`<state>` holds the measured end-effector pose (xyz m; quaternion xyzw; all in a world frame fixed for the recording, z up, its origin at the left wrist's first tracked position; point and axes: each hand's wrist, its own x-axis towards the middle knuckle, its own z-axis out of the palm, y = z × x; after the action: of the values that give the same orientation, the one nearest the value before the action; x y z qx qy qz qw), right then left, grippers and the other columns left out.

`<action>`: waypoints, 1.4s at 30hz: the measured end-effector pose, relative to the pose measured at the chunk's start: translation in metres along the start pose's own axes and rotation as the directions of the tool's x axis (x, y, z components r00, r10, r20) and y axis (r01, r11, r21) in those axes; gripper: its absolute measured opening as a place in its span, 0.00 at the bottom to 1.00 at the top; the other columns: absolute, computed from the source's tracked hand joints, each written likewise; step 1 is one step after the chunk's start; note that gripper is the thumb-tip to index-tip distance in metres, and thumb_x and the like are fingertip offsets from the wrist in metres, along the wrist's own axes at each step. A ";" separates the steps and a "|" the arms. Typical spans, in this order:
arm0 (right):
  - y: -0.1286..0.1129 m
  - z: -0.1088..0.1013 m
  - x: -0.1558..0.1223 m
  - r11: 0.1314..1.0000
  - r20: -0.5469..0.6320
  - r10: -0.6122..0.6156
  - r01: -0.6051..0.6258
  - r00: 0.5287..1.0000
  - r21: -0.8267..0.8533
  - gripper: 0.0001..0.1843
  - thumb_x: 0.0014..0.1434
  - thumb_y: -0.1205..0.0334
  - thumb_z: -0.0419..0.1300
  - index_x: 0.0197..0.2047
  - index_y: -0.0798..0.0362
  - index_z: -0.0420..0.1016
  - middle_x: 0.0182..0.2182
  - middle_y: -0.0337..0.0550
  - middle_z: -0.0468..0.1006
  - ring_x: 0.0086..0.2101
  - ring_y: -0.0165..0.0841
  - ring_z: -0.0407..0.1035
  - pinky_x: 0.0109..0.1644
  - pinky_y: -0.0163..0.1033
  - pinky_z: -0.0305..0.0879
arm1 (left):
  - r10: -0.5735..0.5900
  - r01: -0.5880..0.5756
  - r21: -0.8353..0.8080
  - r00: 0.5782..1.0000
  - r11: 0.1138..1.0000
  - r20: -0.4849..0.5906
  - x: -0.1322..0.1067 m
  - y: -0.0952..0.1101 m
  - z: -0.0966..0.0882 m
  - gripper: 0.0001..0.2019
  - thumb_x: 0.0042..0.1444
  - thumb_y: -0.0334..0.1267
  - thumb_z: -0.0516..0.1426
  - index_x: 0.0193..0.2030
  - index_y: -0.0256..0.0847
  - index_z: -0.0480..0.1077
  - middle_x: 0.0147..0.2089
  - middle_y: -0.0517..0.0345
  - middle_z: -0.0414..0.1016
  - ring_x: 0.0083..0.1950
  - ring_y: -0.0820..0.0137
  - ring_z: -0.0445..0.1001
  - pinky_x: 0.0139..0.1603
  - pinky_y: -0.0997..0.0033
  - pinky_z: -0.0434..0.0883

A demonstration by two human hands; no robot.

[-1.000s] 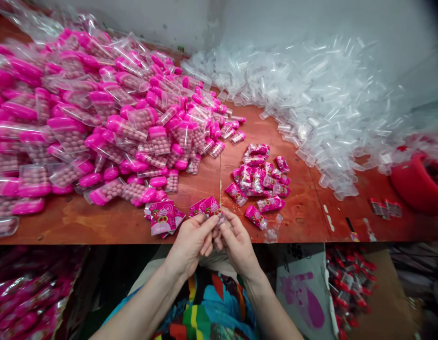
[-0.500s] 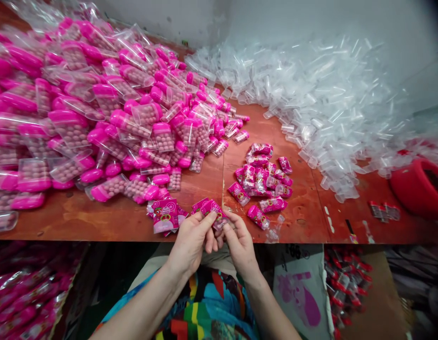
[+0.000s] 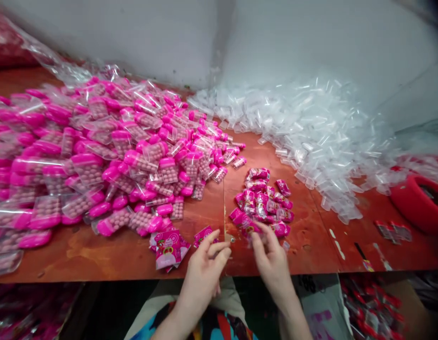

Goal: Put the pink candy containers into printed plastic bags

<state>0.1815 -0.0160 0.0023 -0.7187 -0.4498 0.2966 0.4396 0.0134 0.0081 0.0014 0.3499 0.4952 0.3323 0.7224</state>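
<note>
My left hand (image 3: 204, 269) hovers over the table's front edge, its fingers loosely apart with nothing in them. To its left lies a small stack of flat pink printed sleeves (image 3: 168, 248); a separate pink sleeve (image 3: 202, 235) sits just beyond its fingertips. My right hand (image 3: 274, 255) is at the near side of a group of pink wrapped packets (image 3: 261, 205). Its thumb and fingers close on a pink wrapped packet (image 3: 247, 224), partly hidden by the fingers and blurred.
Clear bottles of pink balls with pink caps (image 3: 123, 141) are heaped on the left of the wooden table (image 3: 211, 212). Transparent empty containers (image 3: 304, 127) pile up at the back right. A red tub (image 3: 413, 203) and small red-capped pieces (image 3: 392, 231) are at the right.
My hands have parted. The right moved to the packet group with a pink wrapped packet; the left let go and opened. The view has tilted up.
</note>
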 end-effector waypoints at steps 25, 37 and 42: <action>-0.050 0.080 0.084 0.393 0.567 -0.165 0.582 0.807 -0.713 0.25 0.65 0.61 0.49 0.65 0.42 0.61 0.55 0.54 0.65 0.49 0.48 0.61 0.50 0.50 0.57 | 0.356 -0.344 0.872 0.812 -0.349 0.462 -0.010 -0.024 -0.018 0.21 0.53 0.19 0.48 0.48 0.30 0.76 0.60 0.33 0.69 0.28 0.67 0.77 0.28 0.68 0.75; -0.036 0.092 0.066 0.778 0.366 -0.187 0.365 0.911 -0.511 0.26 0.59 0.66 0.53 0.62 0.49 0.63 0.44 0.48 0.76 0.42 0.40 0.71 0.47 0.43 0.64 | 0.459 -0.299 0.936 0.816 -0.187 0.352 -0.011 -0.040 -0.024 0.22 0.60 0.24 0.46 0.57 0.32 0.70 0.65 0.37 0.64 0.37 0.62 0.78 0.36 0.65 0.74; -0.026 0.063 0.054 0.981 0.283 -0.098 0.045 0.954 0.187 0.28 0.56 0.63 0.55 0.61 0.51 0.63 0.41 0.42 0.77 0.32 0.32 0.71 0.42 0.40 0.68 | 0.407 -0.186 0.953 0.872 -0.238 0.272 -0.012 -0.032 -0.016 0.26 0.58 0.22 0.46 0.62 0.32 0.66 0.69 0.38 0.57 0.30 0.64 0.77 0.27 0.65 0.73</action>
<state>0.1423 0.0611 -0.0035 -0.6080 -0.5070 0.4219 0.4419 -0.0013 -0.0160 -0.0245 0.8506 0.5209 0.0334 0.0636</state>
